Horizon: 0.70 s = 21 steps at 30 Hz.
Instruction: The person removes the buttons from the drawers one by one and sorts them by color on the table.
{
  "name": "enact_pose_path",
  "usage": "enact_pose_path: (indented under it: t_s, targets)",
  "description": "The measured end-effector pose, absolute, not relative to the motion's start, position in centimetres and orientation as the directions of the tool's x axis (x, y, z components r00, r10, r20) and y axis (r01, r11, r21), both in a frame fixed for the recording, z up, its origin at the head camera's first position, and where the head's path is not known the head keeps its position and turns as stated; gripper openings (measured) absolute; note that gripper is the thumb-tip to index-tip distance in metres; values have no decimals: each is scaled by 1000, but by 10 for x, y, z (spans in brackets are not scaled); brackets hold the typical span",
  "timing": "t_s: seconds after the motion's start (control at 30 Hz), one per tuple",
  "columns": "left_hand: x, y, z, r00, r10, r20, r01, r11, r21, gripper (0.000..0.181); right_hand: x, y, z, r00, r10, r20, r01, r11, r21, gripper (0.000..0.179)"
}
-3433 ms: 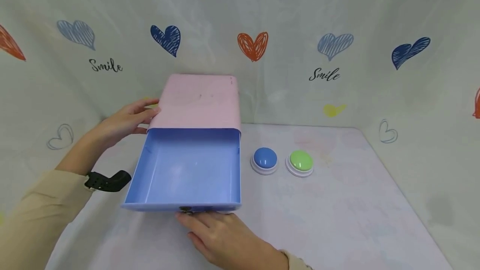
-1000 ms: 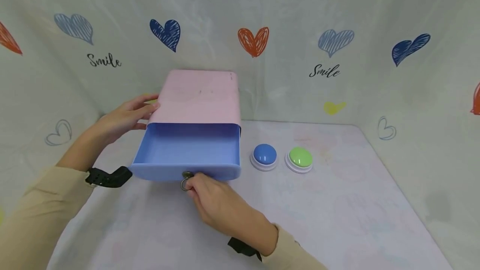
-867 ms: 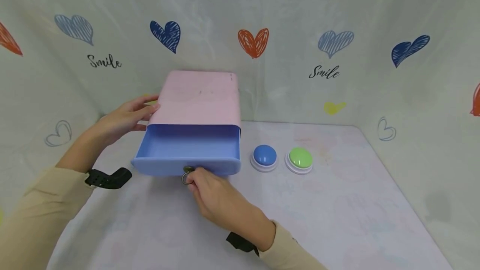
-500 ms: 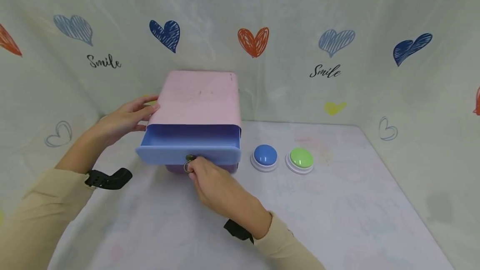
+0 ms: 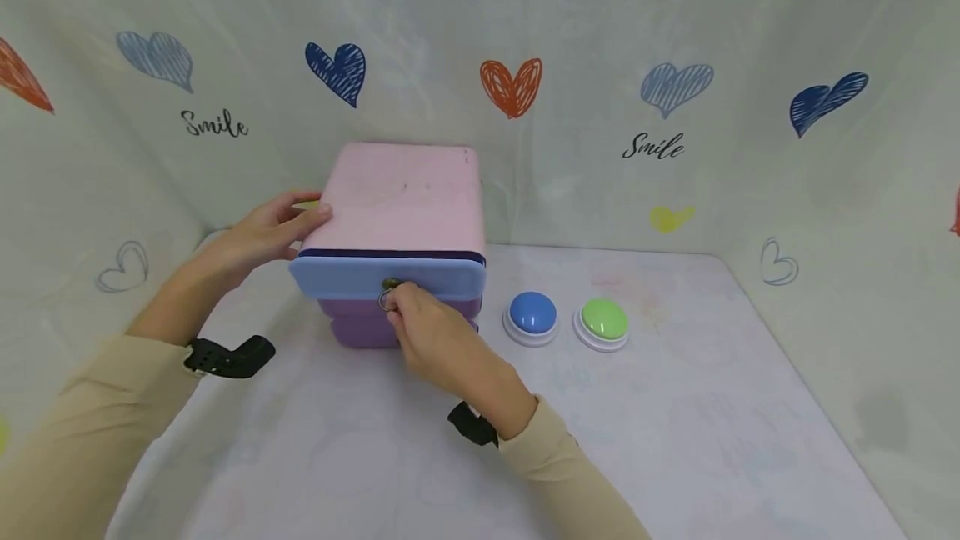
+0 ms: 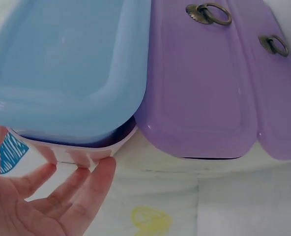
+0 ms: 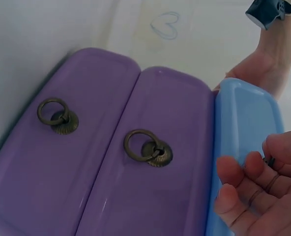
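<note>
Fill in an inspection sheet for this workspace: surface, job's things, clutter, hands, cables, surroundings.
Surface: white table, faint coloured patches.
Job's things: pink shell over a blue drawer, slightly open, dark gap along its top; two purple drawers below, both looking shut.
Clutter: blue button and green button, side by side, clear of the drawers.
Left hand: fingers against the shell's side.
Right hand: holds the blue drawer's ring.
Cables: nothing seen.
Surroundings: pale curtain behind, printed with hearts and "Smile".
</note>
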<state>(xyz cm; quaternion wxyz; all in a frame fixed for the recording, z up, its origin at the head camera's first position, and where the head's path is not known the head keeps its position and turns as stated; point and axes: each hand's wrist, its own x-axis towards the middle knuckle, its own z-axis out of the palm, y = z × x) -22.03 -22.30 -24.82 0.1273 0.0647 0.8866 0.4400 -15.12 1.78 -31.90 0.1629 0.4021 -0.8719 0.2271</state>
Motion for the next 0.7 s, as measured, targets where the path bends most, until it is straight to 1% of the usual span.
enact_pose_path:
  t_s: [0.13, 0.3, 0.43, 0.7]
  targets:
    - [-222, -219, -248, -965, 201, -167, -7, 617, 787, 78, -156, 18, -318, -638, -628, 446, -765, 584, -272, 13]
    - [-225, -215, -250, -968, 173, -182, -36, 621, 783, 84, -162, 18, -317, -660, -620, 425, -748, 593, -298, 15]
    - [-225, -214, -252, -967, 177, -185, -44, 598, 800, 85, -165, 17, -317, -658, -620, 427, -750, 589, -300, 14]
    - [-225, -213, -253, -965, 195, -173, -29, 577, 816, 82, -166, 19, -317, -657, -619, 430, -751, 586, -305, 16]
